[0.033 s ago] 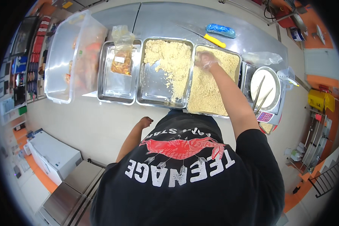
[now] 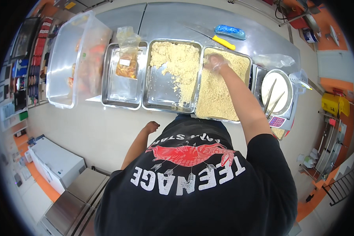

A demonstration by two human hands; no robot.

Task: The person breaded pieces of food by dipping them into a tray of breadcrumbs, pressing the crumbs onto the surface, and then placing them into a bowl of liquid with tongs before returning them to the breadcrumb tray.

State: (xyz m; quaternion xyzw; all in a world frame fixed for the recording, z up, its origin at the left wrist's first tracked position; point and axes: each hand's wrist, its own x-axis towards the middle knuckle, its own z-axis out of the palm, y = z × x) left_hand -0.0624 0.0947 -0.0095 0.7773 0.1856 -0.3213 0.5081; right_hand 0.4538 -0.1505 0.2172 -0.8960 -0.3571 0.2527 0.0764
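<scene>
My right hand (image 2: 215, 63), in a clear plastic glove, is down at the far left part of a metal tray of pale crumbs (image 2: 220, 94). Motion smears its fingers, and I cannot make out whether they grip anything. My left hand (image 2: 152, 126) hangs in front of the table edge, apart from the trays, fingers curled in and nothing visible in them. Left of the crumb tray stands a second metal tray (image 2: 156, 92) with crumbs (image 2: 177, 57) heaped at its back and right. A third tray (image 2: 122, 98) holds a clear bag of orange-brown food (image 2: 126, 67).
A clear plastic bin (image 2: 63, 67) with bagged contents stands at far left. Behind the trays lie a yellow-handled knife (image 2: 224, 42) and a blue wrapped roll (image 2: 230, 31). To the right are a plastic bag (image 2: 274, 60) and a bowl of white stuff (image 2: 277, 88) with tongs (image 2: 270, 96) on a scale (image 2: 277, 121).
My right hand and forearm have shifted very slightly over the crumbs. My left hand, the trays and the other things are where they were.
</scene>
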